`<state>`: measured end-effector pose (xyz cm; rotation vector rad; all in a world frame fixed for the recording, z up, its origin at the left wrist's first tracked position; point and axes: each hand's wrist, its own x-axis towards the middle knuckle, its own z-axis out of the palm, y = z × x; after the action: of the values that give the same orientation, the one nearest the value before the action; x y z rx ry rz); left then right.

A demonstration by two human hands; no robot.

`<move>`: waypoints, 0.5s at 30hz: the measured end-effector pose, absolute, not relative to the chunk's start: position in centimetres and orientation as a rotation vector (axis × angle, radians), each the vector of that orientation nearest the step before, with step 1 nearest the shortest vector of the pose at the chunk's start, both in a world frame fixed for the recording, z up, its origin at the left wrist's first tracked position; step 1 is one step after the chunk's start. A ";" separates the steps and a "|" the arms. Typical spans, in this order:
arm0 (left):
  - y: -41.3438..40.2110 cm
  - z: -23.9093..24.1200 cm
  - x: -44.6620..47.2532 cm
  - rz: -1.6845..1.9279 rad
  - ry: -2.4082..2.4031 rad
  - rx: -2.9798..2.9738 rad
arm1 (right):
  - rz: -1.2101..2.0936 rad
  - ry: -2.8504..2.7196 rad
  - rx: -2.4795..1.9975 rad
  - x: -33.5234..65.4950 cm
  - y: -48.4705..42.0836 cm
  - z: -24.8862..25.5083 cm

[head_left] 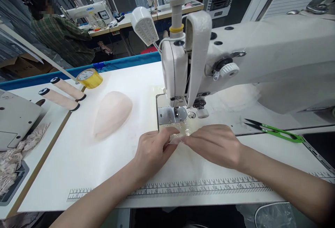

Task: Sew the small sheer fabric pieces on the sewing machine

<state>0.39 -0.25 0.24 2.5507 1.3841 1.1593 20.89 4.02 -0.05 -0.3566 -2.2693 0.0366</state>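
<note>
My left hand and my right hand meet in front of the sewing machine, fingers pinched on a small piece of thin, sheer fabric. The fabric stretches between the two sets of fingertips, just short of the metal needle plate. Most of it is hidden by my fingers. Left of my hands, a pale pink cup-shaped piece lies on the white table.
Green thread snips lie at right. Two thread spools and a yellow tape roll are at left. A printed ruler runs along the front edge. Another person sits near a second sewing machine.
</note>
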 end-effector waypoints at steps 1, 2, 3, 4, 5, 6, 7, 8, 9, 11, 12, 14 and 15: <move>-0.4 0.3 0.5 1.146 1.380 2.519 | -0.083 -2.290 -0.287 21.0 4.0 0.2; -0.5 0.4 0.5 1.137 1.369 2.497 | -0.187 -2.311 -0.221 21.2 3.9 0.5; -0.6 0.4 0.6 1.135 1.346 2.497 | -0.271 -2.329 -0.165 21.3 3.8 0.9; -0.8 0.5 0.6 1.141 1.311 2.517 | -0.340 -2.338 -0.123 21.3 3.7 1.3; -0.9 0.6 0.7 1.154 1.265 2.551 | -0.399 -2.335 -0.092 21.3 3.5 1.6; -1.0 0.7 0.7 1.175 1.221 2.587 | -0.445 -2.324 -0.073 21.3 3.2 1.9; -1.1 0.9 0.7 1.194 1.190 2.619 | -0.477 -2.311 -0.061 21.3 3.0 2.2; -1.3 1.1 0.7 1.210 1.183 2.632 | -0.498 -2.293 -0.056 21.3 2.7 2.4; -1.4 1.4 0.8 1.229 1.196 2.628 | -0.513 -2.272 -0.058 21.3 2.5 2.7; -1.7 2.0 0.8 1.253 1.240 2.593 | -0.527 -2.241 -0.079 21.4 2.0 3.0; -1.8 2.2 0.8 1.241 1.246 2.574 | -0.529 -2.234 -0.088 21.4 1.8 3.2; -2.1 2.6 0.8 1.185 1.213 2.550 | -0.535 -2.244 -0.096 21.5 1.5 3.4; -2.2 2.6 0.8 1.151 1.196 2.542 | -0.538 -2.256 -0.093 21.6 1.4 3.6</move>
<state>0.82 -2.17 2.64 2.5422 1.1963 1.1511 21.59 1.45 3.56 -0.0934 -2.2564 -0.5378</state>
